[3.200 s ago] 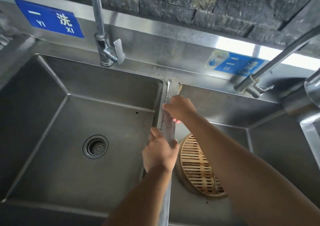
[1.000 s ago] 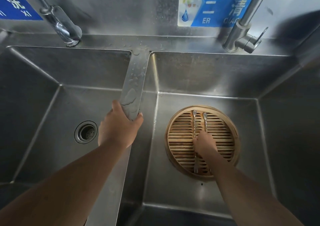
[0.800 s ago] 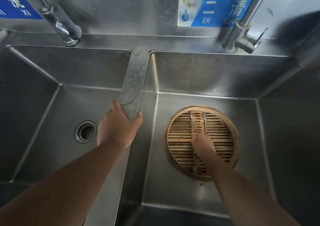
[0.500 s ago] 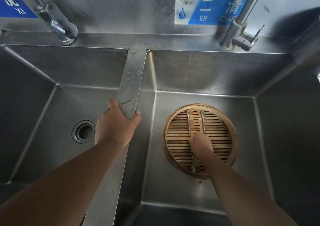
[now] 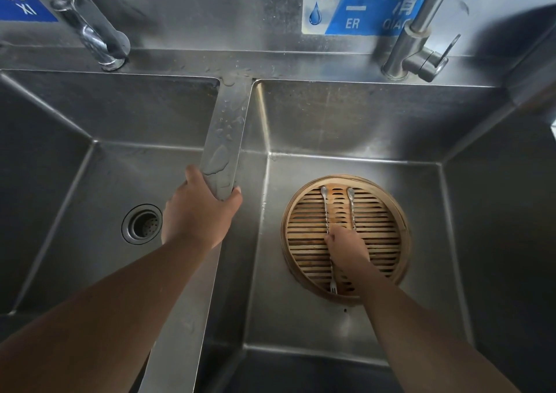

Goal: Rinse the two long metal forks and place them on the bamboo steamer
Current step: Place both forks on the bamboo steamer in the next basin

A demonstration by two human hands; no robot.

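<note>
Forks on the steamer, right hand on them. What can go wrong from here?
1. The right hand holds both forks; lifting away could drag them off the bamboo steamer, since one fork's tines sit near its rim.
2. The divider is wet where the left hand grips it; that hand could slip.

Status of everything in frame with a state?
forks: lying side by side on the bamboo steamer
bamboo steamer: lidless, in right basin
right hand: on the forks, grip unclear
left hand: grips the divider
taps: no water visible
</note>
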